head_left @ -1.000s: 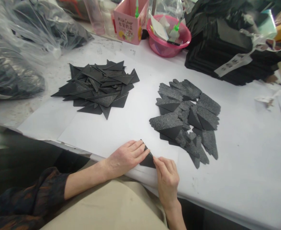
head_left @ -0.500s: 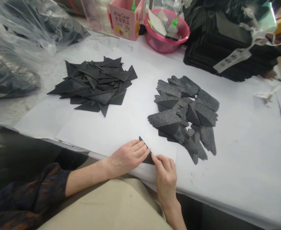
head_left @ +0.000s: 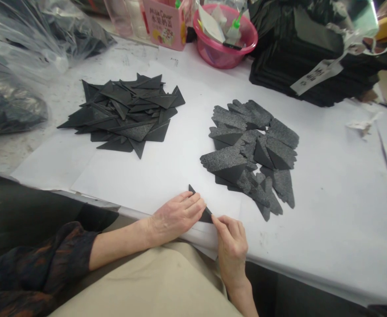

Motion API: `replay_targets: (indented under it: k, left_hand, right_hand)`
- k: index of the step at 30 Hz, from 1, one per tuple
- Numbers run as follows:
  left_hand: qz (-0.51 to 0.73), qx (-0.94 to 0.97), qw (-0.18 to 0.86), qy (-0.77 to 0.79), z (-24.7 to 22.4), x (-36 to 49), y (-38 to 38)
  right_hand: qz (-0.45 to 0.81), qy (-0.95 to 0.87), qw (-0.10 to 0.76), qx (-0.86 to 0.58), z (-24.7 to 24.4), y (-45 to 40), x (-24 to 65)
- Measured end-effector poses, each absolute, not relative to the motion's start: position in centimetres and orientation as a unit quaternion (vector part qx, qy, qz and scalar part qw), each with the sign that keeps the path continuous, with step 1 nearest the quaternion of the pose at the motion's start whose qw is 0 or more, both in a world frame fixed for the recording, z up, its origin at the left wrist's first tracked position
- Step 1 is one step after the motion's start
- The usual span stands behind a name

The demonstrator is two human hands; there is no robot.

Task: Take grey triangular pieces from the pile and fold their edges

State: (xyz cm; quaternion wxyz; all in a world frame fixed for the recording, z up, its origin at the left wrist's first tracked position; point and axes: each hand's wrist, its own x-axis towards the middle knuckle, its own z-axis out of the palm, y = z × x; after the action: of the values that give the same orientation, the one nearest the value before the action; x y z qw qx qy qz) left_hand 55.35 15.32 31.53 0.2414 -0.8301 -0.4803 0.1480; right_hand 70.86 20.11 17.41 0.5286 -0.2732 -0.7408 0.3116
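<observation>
At the near table edge lies a small black triangular piece (head_left: 206,216). My left hand (head_left: 179,214) rests over it, its fingers together and pressed on the piece. The thumb and forefinger of my right hand (head_left: 232,235) pinch the piece at its right corner. Behind my left hand is a pile of black triangular pieces (head_left: 127,112). Several grey-black speckled pieces with jagged ends (head_left: 226,159) lie spread and overlapping beyond my right hand.
A pink basin (head_left: 224,53) and a pink box (head_left: 167,26) stand at the back. Bundled black sheets (head_left: 312,57) with a white tie are back right. Clear plastic bags (head_left: 11,94) of dark items lie left on the white-covered table (head_left: 338,211).
My right hand has slid slightly right along the piece, to its corner. My left hand stays on it. The whole view has shifted a little.
</observation>
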Motion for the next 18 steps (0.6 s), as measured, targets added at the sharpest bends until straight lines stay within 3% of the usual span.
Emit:
replay_targets:
  k: [11,18]
  left_hand:
    - [0.164,-0.82,0.267,-0.479,30.8,56.5,14.9]
    - [0.135,-0.848,0.213,-0.466,30.6,56.7,15.4]
  right_hand:
    - [0.29,-0.742,0.524,-0.301,17.0,19.9,71.5]
    - [0.298,-0.739,0.524,-0.301,16.9,19.8,71.8]
